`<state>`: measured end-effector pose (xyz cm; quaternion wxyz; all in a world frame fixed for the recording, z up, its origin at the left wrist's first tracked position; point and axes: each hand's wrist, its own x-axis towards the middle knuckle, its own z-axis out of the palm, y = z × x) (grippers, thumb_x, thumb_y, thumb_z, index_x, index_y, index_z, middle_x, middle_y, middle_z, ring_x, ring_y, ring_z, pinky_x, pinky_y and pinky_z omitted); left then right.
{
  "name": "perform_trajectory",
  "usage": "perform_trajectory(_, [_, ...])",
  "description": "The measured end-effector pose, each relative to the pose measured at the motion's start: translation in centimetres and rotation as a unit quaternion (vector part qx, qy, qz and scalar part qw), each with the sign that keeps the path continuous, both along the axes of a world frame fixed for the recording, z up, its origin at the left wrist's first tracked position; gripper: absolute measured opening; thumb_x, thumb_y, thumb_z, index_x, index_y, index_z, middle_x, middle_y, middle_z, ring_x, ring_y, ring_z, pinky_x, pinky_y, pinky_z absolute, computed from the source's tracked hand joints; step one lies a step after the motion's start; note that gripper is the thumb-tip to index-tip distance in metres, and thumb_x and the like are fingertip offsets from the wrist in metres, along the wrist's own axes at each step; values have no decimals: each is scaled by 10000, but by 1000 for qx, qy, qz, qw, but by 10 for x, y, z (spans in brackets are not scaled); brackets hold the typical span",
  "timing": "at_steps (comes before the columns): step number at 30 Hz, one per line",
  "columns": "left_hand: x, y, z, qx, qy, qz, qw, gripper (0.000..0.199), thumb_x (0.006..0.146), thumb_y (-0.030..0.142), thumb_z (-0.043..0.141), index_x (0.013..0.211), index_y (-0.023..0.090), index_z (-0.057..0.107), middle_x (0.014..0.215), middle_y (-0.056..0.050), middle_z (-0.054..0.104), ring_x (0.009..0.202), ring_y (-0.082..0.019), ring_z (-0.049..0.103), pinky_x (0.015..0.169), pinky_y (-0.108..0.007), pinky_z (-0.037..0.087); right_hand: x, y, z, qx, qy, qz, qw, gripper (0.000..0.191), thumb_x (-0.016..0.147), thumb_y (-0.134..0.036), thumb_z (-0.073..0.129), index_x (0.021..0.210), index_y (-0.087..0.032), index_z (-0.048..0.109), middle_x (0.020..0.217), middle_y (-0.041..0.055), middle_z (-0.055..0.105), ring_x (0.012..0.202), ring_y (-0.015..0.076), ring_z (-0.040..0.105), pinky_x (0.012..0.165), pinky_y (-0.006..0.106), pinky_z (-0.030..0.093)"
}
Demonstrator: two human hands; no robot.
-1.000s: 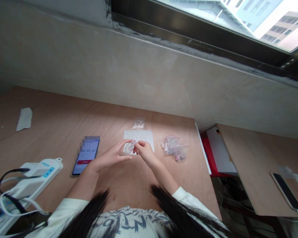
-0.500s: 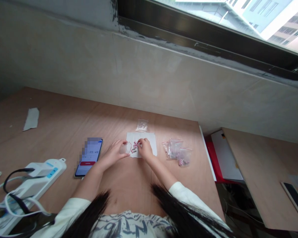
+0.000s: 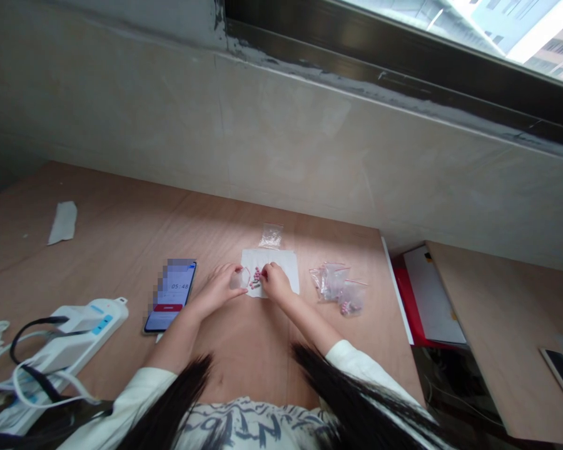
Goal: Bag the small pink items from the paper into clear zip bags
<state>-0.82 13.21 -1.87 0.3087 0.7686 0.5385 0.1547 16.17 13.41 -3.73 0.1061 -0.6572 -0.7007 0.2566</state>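
My left hand rests at the near left edge of a white paper sheet, shut on a small transparent zip bag. A small heap of pink and grey beads lies on the sheet between my hands. My right hand has its fingertips pinched together right beside the heap. Whether those fingers hold a bead is hidden. Another transparent bag lies just beyond the sheet, and bags with pink beads lie to its right.
On the wooden desk, a phone shows a timer left of my hands. A white power strip with cables sits nearer left, and a paper strip lies far left. A wall rises behind; a red-and-white folder stands beyond the right edge.
Compared with one second ago, my hands have dropped to the sheet and the beads now show on it. Since half a second ago, my hands have barely moved. The phone timer has advanced.
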Motion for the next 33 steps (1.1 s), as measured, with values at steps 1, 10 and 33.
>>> perform_trajectory(1, [1,0,0,0,9,1,1000,424,606,323,613,970,156,473,1014,-86,548,962,-236,488,823,-350,370,0,-1,0,3,1,-5,1000,66,719,-140,465,713,-152,529,779,53,525,710,131,475,631,226,347])
perform_trajectory(10, [11,1,-2,16,38,26,999,414,595,310,622,952,148,486,991,-96,566,950,-255,503,801,-351,379,-12,-3,18,21,196,-26,980,56,694,-172,502,739,-154,530,711,17,554,608,108,480,598,217,380])
perform_trajectory(33, [1,2,-1,2,27,29,999,398,608,329,601,955,186,470,1013,-68,555,971,-237,488,831,-352,354,-10,1,6,-42,8,-61,997,62,733,-156,487,745,-139,545,852,90,519,805,172,476,670,256,354])
